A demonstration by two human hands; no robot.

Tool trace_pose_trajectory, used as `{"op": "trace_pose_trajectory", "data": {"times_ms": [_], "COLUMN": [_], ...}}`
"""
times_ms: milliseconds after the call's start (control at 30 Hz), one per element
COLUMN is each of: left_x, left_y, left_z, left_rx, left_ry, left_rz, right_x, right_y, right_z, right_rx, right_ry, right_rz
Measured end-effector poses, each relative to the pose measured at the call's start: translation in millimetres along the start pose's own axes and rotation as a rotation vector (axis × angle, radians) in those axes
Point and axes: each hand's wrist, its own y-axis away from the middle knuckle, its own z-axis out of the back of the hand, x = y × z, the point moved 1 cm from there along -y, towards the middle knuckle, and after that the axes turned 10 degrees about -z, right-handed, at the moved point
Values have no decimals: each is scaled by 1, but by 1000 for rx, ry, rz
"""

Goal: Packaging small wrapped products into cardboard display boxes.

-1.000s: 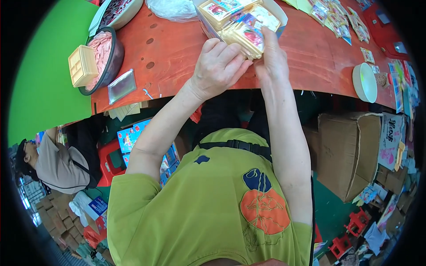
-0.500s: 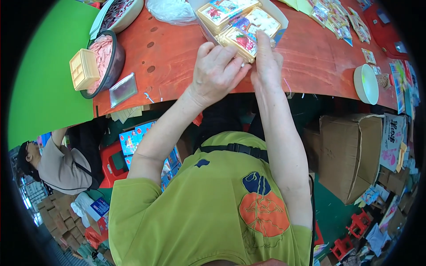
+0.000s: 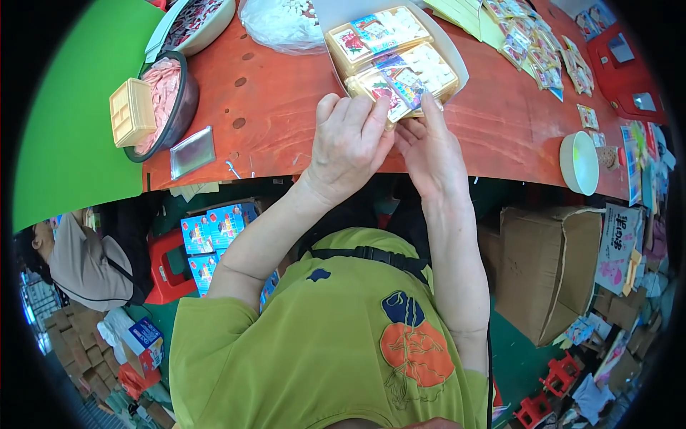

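A white carton (image 3: 456, 53) lies open on the table, holding cream plastic compartment trays with white pieces and printed coloured cards. The front tray (image 3: 437, 70) sits slanted at the carton's near side. My left hand (image 3: 348, 146) has curled fingers pinching its near left corner, over a card with a red picture. My right hand (image 3: 436, 154) grips the tray's near right edge, thumb on top and fingers bent beneath. Behind it rests another filled tray (image 3: 400, 28), untouched by either hand. My fingers partly cover the front tray's near edge.
On the red table (image 3: 279, 107), a dark tub (image 3: 187, 100) of pink packets stands left, with an empty cream tray (image 3: 131, 112) at its rim. A clear bag (image 3: 282, 28) lies beside the carton; a pale bowl (image 3: 579, 164) stands right. A seated person (image 3: 89, 261) is at left.
Both hands have come nearer to me with the front tray's near edge. My right thumb has shifted from the tray's top to its near edge. The view has shifted slightly.
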Motion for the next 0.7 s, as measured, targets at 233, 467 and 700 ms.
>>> {"op": "trace_pose_trajectory", "data": {"times_ms": [233, 467, 700], "left_x": [-1, -5, -3], "left_y": [4, 5, 19], "left_z": [7, 10, 20], "left_rx": [38, 26, 26], "left_ry": [-14, -7, -60], "left_rz": [24, 35, 53], "right_x": [42, 64, 78], "right_y": [35, 5, 2], "right_z": [36, -8, 8], "right_rx": [-185, 78, 106], "right_ry": [1019, 2173, 2123], "right_rz": [516, 1268, 1164]}}
